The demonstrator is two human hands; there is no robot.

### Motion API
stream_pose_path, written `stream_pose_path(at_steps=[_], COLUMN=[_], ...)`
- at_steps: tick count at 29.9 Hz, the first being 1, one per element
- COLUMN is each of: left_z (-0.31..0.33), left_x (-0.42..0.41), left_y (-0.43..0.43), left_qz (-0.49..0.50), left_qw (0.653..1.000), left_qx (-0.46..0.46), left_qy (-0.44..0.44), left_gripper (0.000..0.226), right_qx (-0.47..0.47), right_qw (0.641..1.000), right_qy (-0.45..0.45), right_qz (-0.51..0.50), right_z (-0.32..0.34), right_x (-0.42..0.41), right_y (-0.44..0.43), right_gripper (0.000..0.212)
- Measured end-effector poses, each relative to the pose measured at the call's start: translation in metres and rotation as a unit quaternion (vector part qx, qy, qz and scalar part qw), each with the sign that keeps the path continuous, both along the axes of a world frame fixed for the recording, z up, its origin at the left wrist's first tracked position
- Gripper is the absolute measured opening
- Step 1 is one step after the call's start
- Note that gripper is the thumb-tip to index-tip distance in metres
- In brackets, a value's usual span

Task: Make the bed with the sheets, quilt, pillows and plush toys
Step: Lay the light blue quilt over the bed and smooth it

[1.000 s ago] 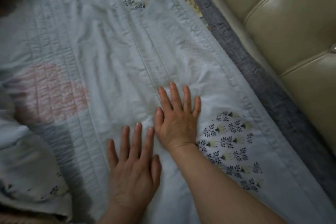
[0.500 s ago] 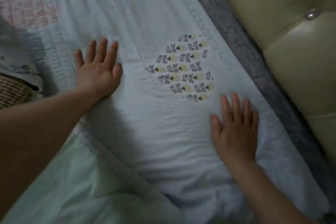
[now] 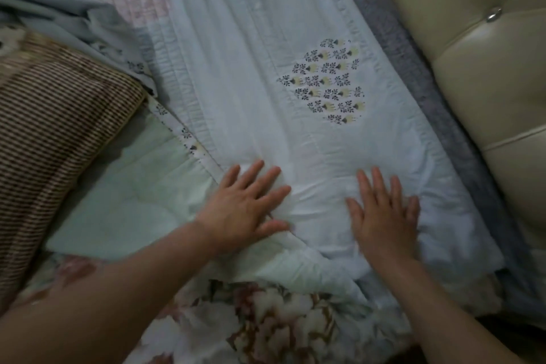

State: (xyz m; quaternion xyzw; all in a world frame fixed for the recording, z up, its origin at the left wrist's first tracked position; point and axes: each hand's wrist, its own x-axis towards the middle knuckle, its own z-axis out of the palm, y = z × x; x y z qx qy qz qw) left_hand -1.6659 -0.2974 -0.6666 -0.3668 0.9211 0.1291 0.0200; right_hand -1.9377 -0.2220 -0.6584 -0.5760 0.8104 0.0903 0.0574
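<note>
Both hands flat, palms down

Left hand lies with fingers straight and spread, thumb out toward the right hand; the right hand's fingers are straight, closer together; the two are near but apart; left forearm extends from lower left, right forearm from lower right.

Cut off: striped pillow at L edge, headboard at R; right grip blurred.

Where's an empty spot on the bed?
The pale quilt is bare between its pink patch and flower-print heart. The mint-green sheet is free between the brown striped pillow and the left hand. Crowded: the quilt's near edge, where the right hand presses.
</note>
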Motion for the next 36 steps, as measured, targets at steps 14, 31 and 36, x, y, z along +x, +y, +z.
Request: stream_pose_path(at_steps=[14,31,36], left_z=[0.048,0.056,0.071], left_x=[0.11,0.119,0.197], left_y=[0.114,0.136,0.032], left_qz=[-0.141,-0.04,-0.121], left_qw=[0.986,0.994,0.987], left_qx=[0.087,0.093,-0.005], left_qy=[0.032,-0.05,-0.104], left_gripper=[0.018,0.037,0.056], right_qx=[0.308,0.452,0.291], right_qw=[0.898,0.859,0.877], right_qy=[-0.242,-0.134,-0.322], right_qz=[0.2,0.201,0.206], right_z=[0.073,0.081,0.085], right_x=[0.105,0.172,0.251], right_y=[0.079,0.063,0.031], right_gripper=[0.021,0.049,0.046])
